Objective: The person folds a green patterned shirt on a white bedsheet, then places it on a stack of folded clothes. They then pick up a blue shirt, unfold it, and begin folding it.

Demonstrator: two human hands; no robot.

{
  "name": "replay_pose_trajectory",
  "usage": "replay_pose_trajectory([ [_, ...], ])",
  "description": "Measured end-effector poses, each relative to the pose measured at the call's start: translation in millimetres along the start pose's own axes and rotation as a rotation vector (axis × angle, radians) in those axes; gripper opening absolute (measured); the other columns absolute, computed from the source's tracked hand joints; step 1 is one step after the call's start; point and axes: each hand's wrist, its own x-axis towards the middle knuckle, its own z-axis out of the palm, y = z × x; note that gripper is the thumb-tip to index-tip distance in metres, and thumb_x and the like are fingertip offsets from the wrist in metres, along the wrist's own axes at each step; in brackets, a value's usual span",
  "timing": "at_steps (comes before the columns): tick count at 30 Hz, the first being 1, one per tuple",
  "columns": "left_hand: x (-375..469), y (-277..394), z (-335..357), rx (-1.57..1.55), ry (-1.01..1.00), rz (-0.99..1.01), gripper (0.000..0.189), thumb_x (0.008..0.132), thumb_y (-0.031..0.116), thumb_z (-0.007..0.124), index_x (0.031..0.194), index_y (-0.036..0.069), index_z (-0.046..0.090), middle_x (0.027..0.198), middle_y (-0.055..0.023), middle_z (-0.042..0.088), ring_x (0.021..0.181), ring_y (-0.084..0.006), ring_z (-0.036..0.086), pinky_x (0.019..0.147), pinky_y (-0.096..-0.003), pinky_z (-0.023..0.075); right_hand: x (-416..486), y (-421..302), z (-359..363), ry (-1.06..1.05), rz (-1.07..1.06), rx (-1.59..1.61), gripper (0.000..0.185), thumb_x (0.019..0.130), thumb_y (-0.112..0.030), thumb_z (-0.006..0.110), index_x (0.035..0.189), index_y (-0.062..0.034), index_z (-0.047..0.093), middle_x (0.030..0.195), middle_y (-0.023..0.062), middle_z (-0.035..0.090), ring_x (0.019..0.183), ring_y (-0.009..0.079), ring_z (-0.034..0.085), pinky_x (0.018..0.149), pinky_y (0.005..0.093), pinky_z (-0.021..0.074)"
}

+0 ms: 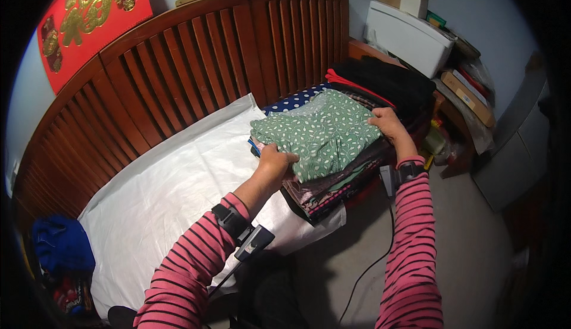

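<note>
A green garment with a white leaf print (pixel 330 128) lies on top of a stack of folded clothes (pixel 321 197). My left hand (pixel 273 164) grips its near left edge, thumb and fingers pinching the cloth. At the right edge, my right hand (pixel 387 123) has the fabric between thumb and fingers. Beneath the garment, dark, pink and patterned layers of the stack show along the near side. The stack rests at the right end of a white sheet (pixel 178 186).
A wooden slatted headboard (pixel 214 57) runs behind the sheet. Black folded clothes (pixel 383 84) are piled beyond my right hand, near a white box (pixel 408 37). Blue clothing (pixel 62 244) sits at the far left. A black cable (pixel 363 275) hangs from my right wrist device (pixel 397 175).
</note>
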Motion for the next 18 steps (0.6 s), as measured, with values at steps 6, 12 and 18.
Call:
replay_pose_trajectory([
  [6, 1.2, -15.1, -8.1, 0.342, 0.083, 0.120, 0.035, 0.084, -0.001, 0.063, 0.117, -0.004, 0.051, 0.099, -0.0169, 0.066, 0.074, -0.0284, 0.070, 0.052, -0.0405, 0.0596, -18.3, 12.0, 9.7, 0.059, 0.044, -0.243, 0.016, 0.081, -0.020, 0.072, 0.076, -0.0047, 0.068, 0.066, 0.0006, 0.059, 0.063, 0.0110, 0.053, 0.060, 0.0311, 0.0455],
  [12, 20.9, -32.0, -19.5, 0.487, 0.128, 0.173, 0.034, 0.083, 0.004, 0.066, 0.112, -0.004, 0.051, 0.098, -0.0189, 0.065, 0.073, -0.0292, 0.069, 0.050, -0.0385, 0.0583, -30.7, 3.2, 0.5, 0.053, 0.134, -0.136, 0.018, 0.079, -0.019, 0.071, 0.088, -0.0032, 0.071, 0.070, 0.0084, 0.065, 0.063, 0.0179, 0.064, 0.047, 0.0349, 0.0519],
  [18, 4.4, -24.2, -18.7, 0.623, 0.169, 0.179, 0.045, 0.078, 0.012, 0.076, 0.109, -0.004, 0.047, 0.099, -0.0223, 0.066, 0.072, -0.0337, 0.071, 0.050, -0.0372, 0.0578, -36.1, 12.3, 3.4, 0.166, 0.147, -0.159, 0.015, 0.080, -0.017, 0.075, 0.086, -0.0039, 0.069, 0.072, 0.0032, 0.064, 0.057, 0.0148, 0.061, 0.040, 0.0312, 0.0486],
])
